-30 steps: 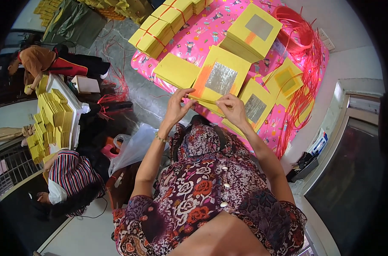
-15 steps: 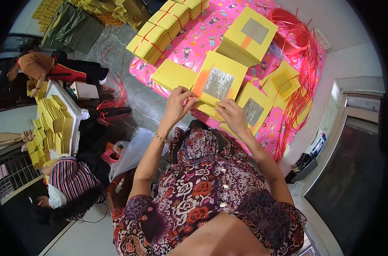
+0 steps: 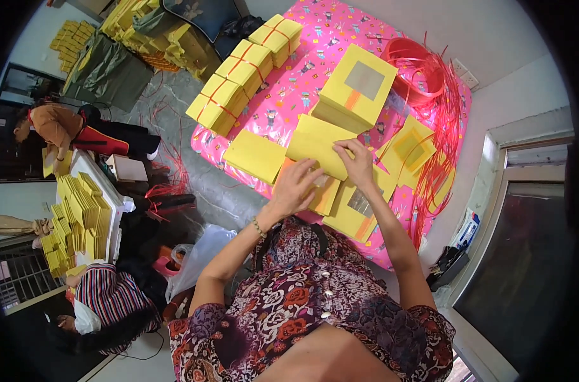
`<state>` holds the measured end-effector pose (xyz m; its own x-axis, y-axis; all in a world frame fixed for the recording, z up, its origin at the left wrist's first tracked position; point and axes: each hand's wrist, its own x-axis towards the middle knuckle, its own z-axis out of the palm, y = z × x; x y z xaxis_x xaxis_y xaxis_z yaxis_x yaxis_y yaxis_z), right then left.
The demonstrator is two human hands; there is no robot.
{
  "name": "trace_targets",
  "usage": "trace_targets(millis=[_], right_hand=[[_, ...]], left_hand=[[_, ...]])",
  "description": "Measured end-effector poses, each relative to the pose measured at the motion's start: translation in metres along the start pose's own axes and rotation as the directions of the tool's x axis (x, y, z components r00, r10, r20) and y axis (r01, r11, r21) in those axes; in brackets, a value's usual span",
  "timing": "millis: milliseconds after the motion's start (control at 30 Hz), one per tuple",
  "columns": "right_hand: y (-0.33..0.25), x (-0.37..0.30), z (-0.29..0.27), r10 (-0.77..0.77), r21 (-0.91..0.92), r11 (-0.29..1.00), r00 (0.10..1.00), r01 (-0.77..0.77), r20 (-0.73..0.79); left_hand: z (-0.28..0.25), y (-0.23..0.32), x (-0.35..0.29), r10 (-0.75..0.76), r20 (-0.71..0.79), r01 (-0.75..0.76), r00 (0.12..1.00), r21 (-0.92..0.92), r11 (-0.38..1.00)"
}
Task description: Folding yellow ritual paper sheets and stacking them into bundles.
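Observation:
A stack of yellow joss paper (image 3: 326, 201) lies at the near edge of the pink-covered table, orange and silver patches showing on its top. Over its far part is a sheet of joss paper (image 3: 313, 141), folded with its plain yellow side up. My right hand (image 3: 358, 164) pinches that sheet's right edge between thumb and fingers. Across the stack's left part rests my left hand (image 3: 294, 188), its fingers stretched out and apart near the fold. To the left is a flat yellow pile (image 3: 256, 155); more silver-patched sheets (image 3: 366, 197) lie to the right.
A tall joss paper stack (image 3: 353, 89) stands beyond my hands. Bundles tied with red strips (image 3: 229, 89) line the table's far left. Red plastic strips (image 3: 439, 102) hang along the right side. Two people work at the left, around a white table (image 3: 114, 210) with yellow piles.
The silver-patched top sheet has been turned over away from me, its plain side now up. My right hand has moved farther out, while my left hand has flattened onto the stack.

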<state>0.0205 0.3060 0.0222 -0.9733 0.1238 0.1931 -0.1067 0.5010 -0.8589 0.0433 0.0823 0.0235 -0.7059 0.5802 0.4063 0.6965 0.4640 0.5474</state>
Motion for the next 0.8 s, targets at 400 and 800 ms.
trace_targets(millis=[400, 800], right_hand=[[0.023, 0.049, 0.007, -0.072, -0.366, 0.926, 0.995, 0.095, 0.074], [0.024, 0.062, 0.029, 0.023, -0.263, 0.964, 0.979, 0.032, 0.201]], left_hand=[[0.030, -0.015, 0.029, -0.064, 0.220, 0.010, 0.973, 0.237, 0.971], [0.038, -0.021, 0.036, -0.057, 0.249, -0.010, 0.967, 0.259, 0.966]])
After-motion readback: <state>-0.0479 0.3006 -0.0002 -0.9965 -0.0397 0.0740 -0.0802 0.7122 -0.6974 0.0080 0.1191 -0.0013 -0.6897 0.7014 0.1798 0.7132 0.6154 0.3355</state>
